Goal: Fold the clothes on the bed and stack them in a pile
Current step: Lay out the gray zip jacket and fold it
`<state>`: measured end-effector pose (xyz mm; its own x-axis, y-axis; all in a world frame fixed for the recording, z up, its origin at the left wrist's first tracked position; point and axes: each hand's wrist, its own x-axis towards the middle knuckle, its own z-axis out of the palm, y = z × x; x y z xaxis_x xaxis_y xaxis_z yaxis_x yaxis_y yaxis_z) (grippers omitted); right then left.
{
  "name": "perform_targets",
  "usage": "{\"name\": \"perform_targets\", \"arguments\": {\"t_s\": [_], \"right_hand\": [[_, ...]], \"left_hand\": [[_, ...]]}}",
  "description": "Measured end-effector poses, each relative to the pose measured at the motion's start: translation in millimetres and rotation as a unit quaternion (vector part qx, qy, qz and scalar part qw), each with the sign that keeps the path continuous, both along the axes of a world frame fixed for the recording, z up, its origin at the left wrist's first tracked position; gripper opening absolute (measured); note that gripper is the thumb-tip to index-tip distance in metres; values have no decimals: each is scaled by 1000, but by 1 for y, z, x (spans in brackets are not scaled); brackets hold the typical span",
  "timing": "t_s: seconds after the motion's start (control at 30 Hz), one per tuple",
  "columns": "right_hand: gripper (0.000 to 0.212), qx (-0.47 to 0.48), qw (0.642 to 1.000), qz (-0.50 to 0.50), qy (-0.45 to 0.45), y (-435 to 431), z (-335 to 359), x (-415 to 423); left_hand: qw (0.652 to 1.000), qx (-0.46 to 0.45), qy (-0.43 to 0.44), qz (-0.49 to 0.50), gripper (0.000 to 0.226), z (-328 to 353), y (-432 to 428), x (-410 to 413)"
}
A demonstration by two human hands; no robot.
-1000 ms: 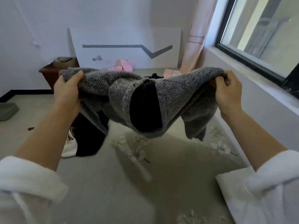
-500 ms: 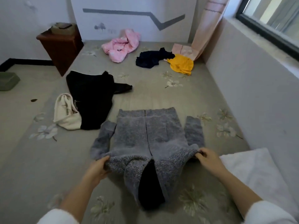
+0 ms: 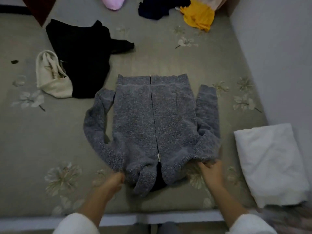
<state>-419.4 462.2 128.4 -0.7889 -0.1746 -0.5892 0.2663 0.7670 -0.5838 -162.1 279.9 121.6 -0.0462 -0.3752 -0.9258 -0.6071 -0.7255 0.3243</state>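
A grey knitted zip-front cardigan (image 3: 152, 119) lies spread flat on the bed (image 3: 33, 149), whose grey-green sheet is printed with pale flowers; it sits at the middle of the near edge, hem toward the far end and collar toward the person; its zip runs straight up the middle, closed for most of its length and parted at the collar, and both of its arms lie alongside the body. The left hand (image 3: 114, 180) is clenched on the knit at one shoulder; the right hand (image 3: 211, 172) grasps the edge of the other shoulder, fingers curled into the fabric. Toward the left edge a black long-sleeved garment (image 3: 79, 53) lies flat, apart from the cardigan; a cream cloth bundle (image 3: 50, 75) touches its left side. Along the far end sit three crumpled pieces: a pink garment (image 3: 113, 1), cut off by the frame; a navy garment (image 3: 155, 7) beside it; a yellow garment (image 3: 198, 16) just right of that. At the near right corner, against the wall, rests a white folded cloth (image 3: 270, 162), clear of the cardigan.
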Motion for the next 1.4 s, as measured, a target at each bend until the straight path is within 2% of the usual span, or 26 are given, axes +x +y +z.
{"name": "perform_targets", "arguments": {"t_s": [0.03,0.1,0.17,0.3,0.4,0.53,0.6,0.7,0.77,0.87,0.93,1.0,1.07,1.17,1.3,1.4], "right_hand": [[49,16,1000,-12,-11,4,-11,7],[27,34,998,0,-44,9,-29,22],[4,51,995,65,-62,13,-43,34],[17,123,970,204,-54,22,-73,41],[32,138,963,230,-43,23,-88,37],[62,124,957,259,-46,16,-102,31],[60,150,941,300,-42,11,-109,27],[44,162,931,326,-37,5,-114,26],[40,154,931,330,-32,3,-116,26],[26,77,950,300,-33,0,-111,26],[11,-3,974,219,-61,-1,-102,26],[17,-63,986,129,-89,1,-93,20],[20,-97,984,68,-135,6,-86,12],[21,-63,972,40,-224,23,-79,4],[27,9,936,42,-351,48,-80,22],[31,35,940,46,-337,56,-84,44]], "left_hand": [[1000,3,-15,-27,13,-7,9,2],[996,-13,-37,-74,25,-21,25,4],[989,-46,-70,-126,34,-30,34,4],[978,-25,-79,-190,51,-48,47,1],[955,-38,-90,-281,41,-55,44,4],[953,11,-3,-304,34,-72,36,11],[948,-20,24,-317,35,-74,33,9],[935,-98,15,-340,71,-74,33,0],[908,-156,-23,-388,63,-75,34,-8],[906,-174,7,-386,39,-71,38,-21],[918,-168,40,-358,26,-65,38,-25],[939,-141,60,-308,17,-57,33,-24],[965,-89,68,-238,21,-52,26,-21],[975,11,55,-214,33,-52,21,-8],[955,125,-9,-268,38,-57,36,12],[953,148,-35,-263,36,-60,52,18]]}}
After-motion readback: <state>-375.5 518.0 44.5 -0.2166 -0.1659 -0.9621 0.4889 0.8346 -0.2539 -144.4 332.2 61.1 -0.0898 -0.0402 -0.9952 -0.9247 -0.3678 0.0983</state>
